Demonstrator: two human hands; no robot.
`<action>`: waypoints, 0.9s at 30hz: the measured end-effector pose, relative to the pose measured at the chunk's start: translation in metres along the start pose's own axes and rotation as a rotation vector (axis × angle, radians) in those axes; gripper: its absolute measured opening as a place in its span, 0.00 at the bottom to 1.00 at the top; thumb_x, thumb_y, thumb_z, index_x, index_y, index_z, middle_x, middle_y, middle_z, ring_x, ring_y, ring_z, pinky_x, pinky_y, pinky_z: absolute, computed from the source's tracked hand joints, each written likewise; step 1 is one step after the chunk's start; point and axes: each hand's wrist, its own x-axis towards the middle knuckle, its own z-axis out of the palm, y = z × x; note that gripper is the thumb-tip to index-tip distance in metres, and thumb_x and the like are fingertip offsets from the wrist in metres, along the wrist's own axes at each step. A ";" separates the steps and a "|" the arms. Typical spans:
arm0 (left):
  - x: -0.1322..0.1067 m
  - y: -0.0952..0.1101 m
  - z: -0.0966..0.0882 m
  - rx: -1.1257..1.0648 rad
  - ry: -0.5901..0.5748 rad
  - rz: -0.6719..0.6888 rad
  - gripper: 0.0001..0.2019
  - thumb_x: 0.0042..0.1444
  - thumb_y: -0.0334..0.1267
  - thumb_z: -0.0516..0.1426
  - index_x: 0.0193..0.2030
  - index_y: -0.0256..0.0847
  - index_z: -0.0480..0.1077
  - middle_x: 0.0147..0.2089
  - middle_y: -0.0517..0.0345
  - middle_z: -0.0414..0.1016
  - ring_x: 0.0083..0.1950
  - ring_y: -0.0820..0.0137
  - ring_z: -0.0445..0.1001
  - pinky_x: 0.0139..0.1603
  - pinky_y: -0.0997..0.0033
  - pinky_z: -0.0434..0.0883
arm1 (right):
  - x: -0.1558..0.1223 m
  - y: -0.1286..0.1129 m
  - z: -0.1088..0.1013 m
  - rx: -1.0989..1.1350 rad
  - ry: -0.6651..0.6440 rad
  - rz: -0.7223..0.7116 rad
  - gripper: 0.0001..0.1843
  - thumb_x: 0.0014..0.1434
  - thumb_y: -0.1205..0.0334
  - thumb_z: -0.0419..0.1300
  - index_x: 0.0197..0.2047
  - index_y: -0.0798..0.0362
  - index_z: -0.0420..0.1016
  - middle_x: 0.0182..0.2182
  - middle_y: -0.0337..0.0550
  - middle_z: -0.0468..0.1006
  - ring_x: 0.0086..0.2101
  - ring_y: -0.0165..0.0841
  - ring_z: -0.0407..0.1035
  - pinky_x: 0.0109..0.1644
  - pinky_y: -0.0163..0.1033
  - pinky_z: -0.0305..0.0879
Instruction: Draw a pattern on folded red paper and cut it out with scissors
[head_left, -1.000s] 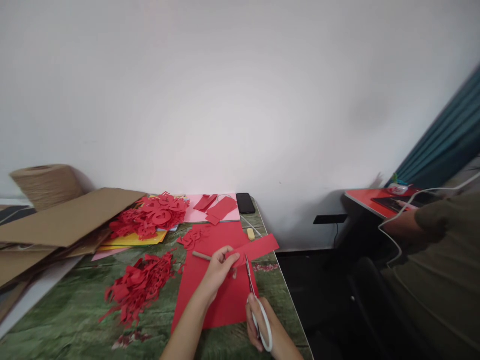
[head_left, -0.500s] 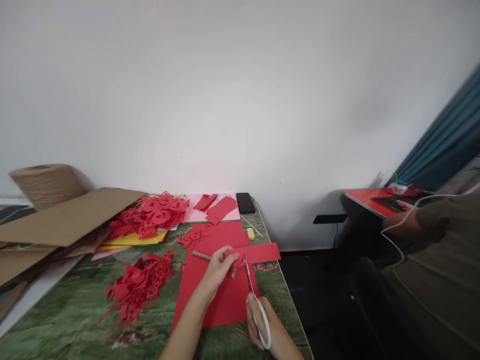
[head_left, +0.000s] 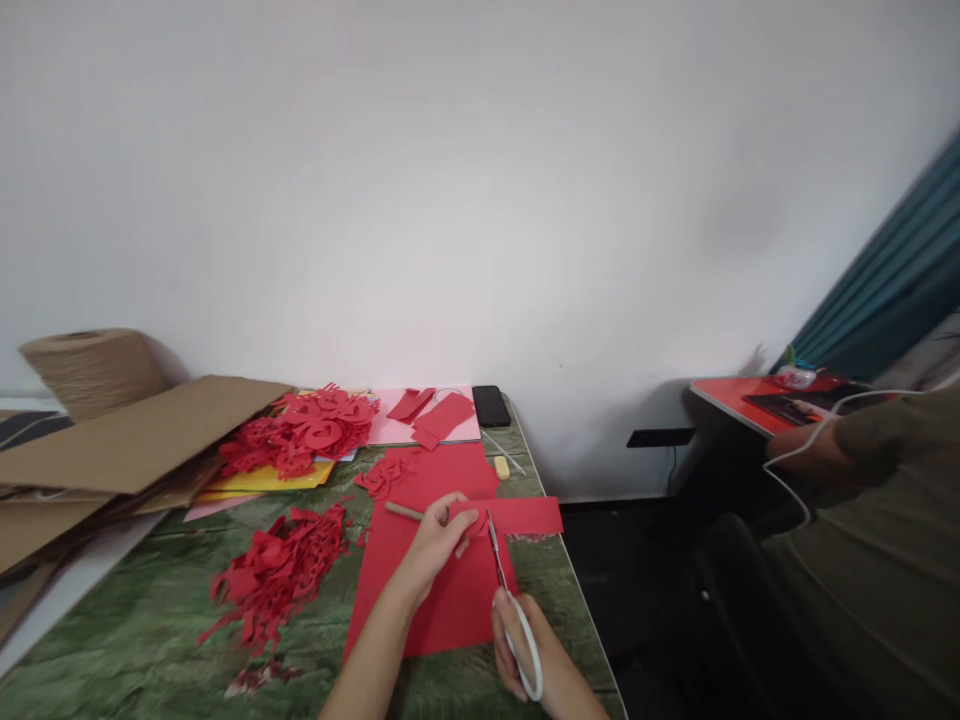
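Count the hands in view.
3: the person's left hand on the red paper strip, the right hand holding scissors, and a co-worker's hand over the red desk. The co-worker's other hand may be hidden.

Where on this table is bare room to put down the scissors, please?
Bare green tabletop lies left of the red scrap pile and right of the red sheet, by the table edge. Crowded: the far end, with red cutouts and cardboard.

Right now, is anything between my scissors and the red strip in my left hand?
Nothing visible stands in the way: the scissors reach the red strip right beside your left hand.
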 end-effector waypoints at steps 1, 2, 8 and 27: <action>0.000 -0.001 0.000 0.000 0.000 0.008 0.14 0.44 0.45 0.59 0.22 0.39 0.60 0.16 0.72 0.55 0.13 0.83 0.50 0.15 0.81 0.47 | 0.000 0.001 0.000 0.006 0.003 -0.003 0.32 0.51 0.32 0.41 0.11 0.51 0.50 0.05 0.29 0.49 0.07 0.19 0.44 0.11 0.29 0.39; 0.000 -0.001 -0.001 0.001 -0.002 0.016 0.14 0.44 0.45 0.59 0.22 0.39 0.60 0.16 0.72 0.54 0.13 0.83 0.50 0.15 0.81 0.48 | 0.000 0.001 0.001 0.012 0.009 -0.008 0.32 0.51 0.33 0.41 0.11 0.51 0.50 0.05 0.29 0.49 0.07 0.19 0.43 0.11 0.29 0.39; 0.001 -0.002 -0.002 0.012 -0.007 0.042 0.13 0.45 0.44 0.58 0.21 0.39 0.60 0.16 0.71 0.56 0.15 0.82 0.50 0.16 0.81 0.49 | 0.003 0.005 0.003 0.048 0.022 0.013 0.32 0.49 0.31 0.42 0.12 0.51 0.49 0.06 0.28 0.48 0.08 0.19 0.42 0.10 0.29 0.38; 0.002 -0.001 -0.002 0.005 0.031 0.027 0.13 0.43 0.44 0.60 0.21 0.39 0.62 0.16 0.69 0.61 0.16 0.80 0.57 0.18 0.80 0.55 | 0.006 0.006 0.003 0.061 0.032 0.040 0.30 0.47 0.30 0.44 0.16 0.50 0.51 0.06 0.27 0.50 0.07 0.20 0.44 0.10 0.29 0.38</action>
